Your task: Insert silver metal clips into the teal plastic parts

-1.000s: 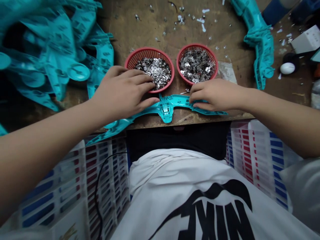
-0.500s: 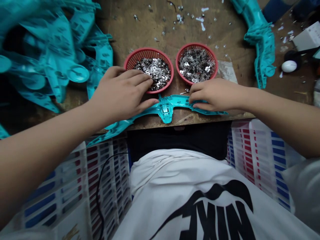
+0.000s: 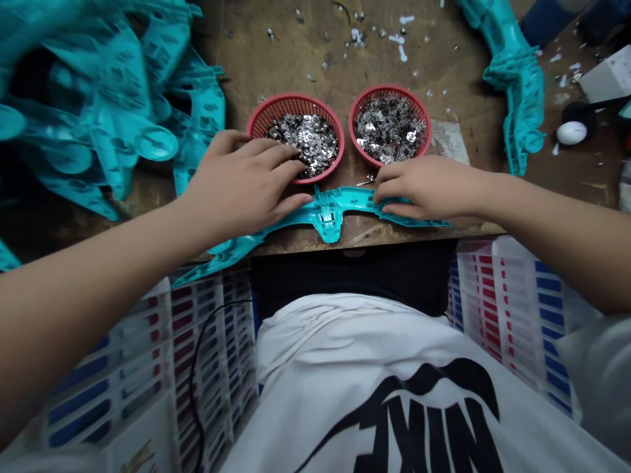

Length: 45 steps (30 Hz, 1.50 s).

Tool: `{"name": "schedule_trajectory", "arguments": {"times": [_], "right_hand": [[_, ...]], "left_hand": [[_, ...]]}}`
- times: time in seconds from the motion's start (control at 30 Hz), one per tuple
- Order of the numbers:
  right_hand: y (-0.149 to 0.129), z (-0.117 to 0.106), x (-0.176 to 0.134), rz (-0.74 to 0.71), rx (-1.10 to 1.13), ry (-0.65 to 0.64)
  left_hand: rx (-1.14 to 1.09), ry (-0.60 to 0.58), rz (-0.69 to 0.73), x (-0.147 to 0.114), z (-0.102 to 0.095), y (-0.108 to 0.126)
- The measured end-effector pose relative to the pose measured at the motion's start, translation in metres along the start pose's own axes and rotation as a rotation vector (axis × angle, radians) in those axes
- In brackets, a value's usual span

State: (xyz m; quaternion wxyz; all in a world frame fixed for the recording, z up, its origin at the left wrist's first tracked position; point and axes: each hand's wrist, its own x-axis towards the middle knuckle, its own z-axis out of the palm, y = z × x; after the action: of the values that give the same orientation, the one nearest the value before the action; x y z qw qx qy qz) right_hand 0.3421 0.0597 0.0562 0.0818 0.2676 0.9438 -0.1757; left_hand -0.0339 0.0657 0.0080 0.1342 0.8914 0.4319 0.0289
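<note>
A long, curved turquoise plastic part (image 3: 328,217) lies along the table's near edge, its left end sticking out past it. My left hand (image 3: 249,180) stretches over the left red basket (image 3: 259,121), fingers extended at the small shiny metal clips (image 3: 315,141). Its thumb is apart from the fingers and rests at the plastic part. On the part's right arm, my right hand (image 3: 419,187) has its fingers curled down and closed; whether a small piece is under the fingertips is hidden. Just behind it stands the right red basket (image 3: 353,128), filled with metal pieces (image 3: 389,125).
A heap of turquoise parts (image 3: 123,98) fills the table's left side. Another turquoise part (image 3: 517,92) lies at the right, near a white box (image 3: 608,75). Loose metal bits (image 3: 357,38) are scattered at the back. Plastic crates (image 3: 513,309) flank my lap below the table edge.
</note>
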Motion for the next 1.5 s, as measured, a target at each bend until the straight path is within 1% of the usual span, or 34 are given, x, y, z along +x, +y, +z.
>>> {"name": "schedule_trajectory", "arguments": {"times": [0.2,0.5,0.67,0.77,0.9,1.07,1.2,1.27,1.33,1.4,1.5], "right_hand": [[0.002,0.000,-0.001,-0.006,-0.001,0.001],[0.002,0.000,-0.001,-0.001,0.010,-0.014],[0.003,-0.001,-0.001,-0.002,0.018,-0.013],[0.003,-0.002,-0.001,-0.006,0.017,-0.022],[0.003,-0.002,-0.002,-0.029,0.011,-0.002],[0.003,-0.001,-0.001,-0.028,0.010,-0.001],[0.002,-0.002,-0.001,-0.013,0.010,-0.023],[0.002,-0.003,-0.001,-0.006,0.011,-0.029],[0.001,-0.003,-0.001,-0.008,0.007,-0.030],[0.001,-0.003,0.000,-0.014,0.003,-0.025],[0.001,-0.003,0.000,-0.012,-0.002,-0.018]], "left_hand": [[-0.091,0.036,0.013,-0.001,-0.001,0.002],[-0.004,0.022,0.001,0.003,-0.002,0.004],[-0.003,-0.030,0.019,0.005,-0.008,0.010],[0.003,0.000,0.037,0.005,-0.010,0.011],[0.012,0.058,0.047,0.004,-0.010,0.009],[0.008,0.052,0.010,0.004,-0.014,0.010],[-0.045,0.076,0.010,0.005,-0.018,0.011],[-0.105,0.132,0.040,0.005,-0.019,0.013],[-0.197,0.231,0.055,0.004,-0.020,0.016],[-0.301,0.337,0.024,0.002,-0.020,0.021],[-0.416,0.411,-0.066,0.002,-0.020,0.025]]}}
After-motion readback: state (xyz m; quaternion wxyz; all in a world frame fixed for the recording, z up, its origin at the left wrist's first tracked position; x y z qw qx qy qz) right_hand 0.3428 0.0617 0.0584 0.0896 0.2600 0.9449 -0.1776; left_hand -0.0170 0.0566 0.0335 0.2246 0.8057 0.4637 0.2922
